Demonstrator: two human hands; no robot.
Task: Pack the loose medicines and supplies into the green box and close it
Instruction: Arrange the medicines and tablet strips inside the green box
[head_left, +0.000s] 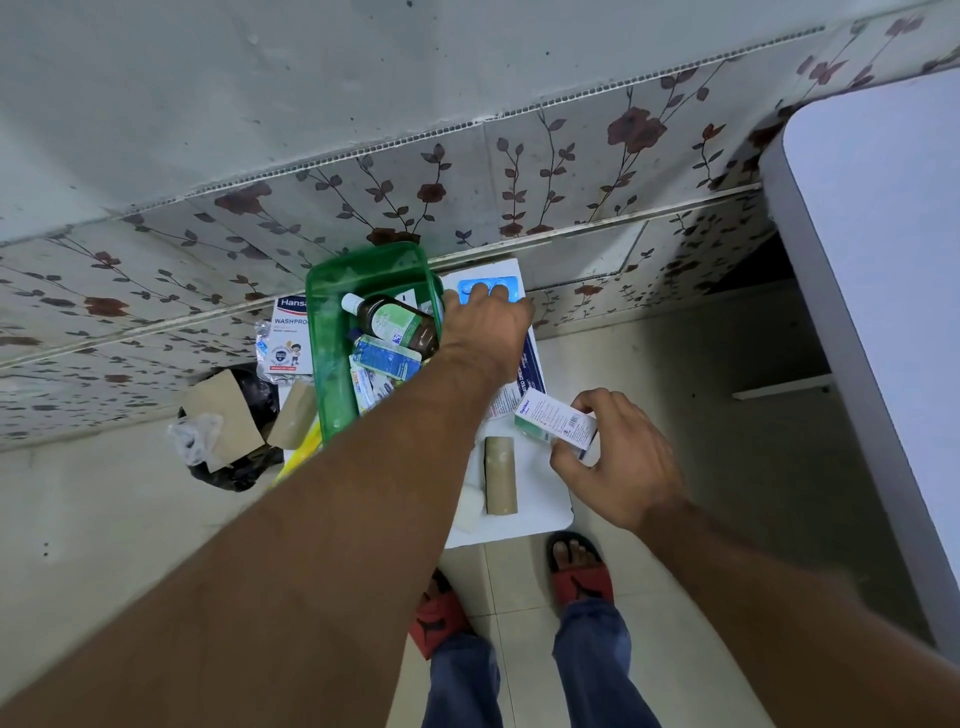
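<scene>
The green box (332, 312) stands open on a small white table (519, 519). Inside it lie a brown bottle (400, 322) and several sachets and packets (384, 364). My left hand (485, 327) reaches past the box's right rim, its fingers lying on a blue blister pack (491, 287) at the table's far end. My right hand (618, 457) grips a small white and green medicine carton (556, 423) just above the table's right side. A tan bandage roll (501, 475) lies near the front edge. A plaster pack (291, 332) shows left of the box.
A black bag with cardboard and plastic (228, 431) sits on the floor at left. A flat blue and white dressing pack (527, 379) lies under my left wrist. A grey-white tabletop (883, 312) stands at the right. Floral tiled wall (571, 171) behind. My feet in red sandals (582, 571) are below.
</scene>
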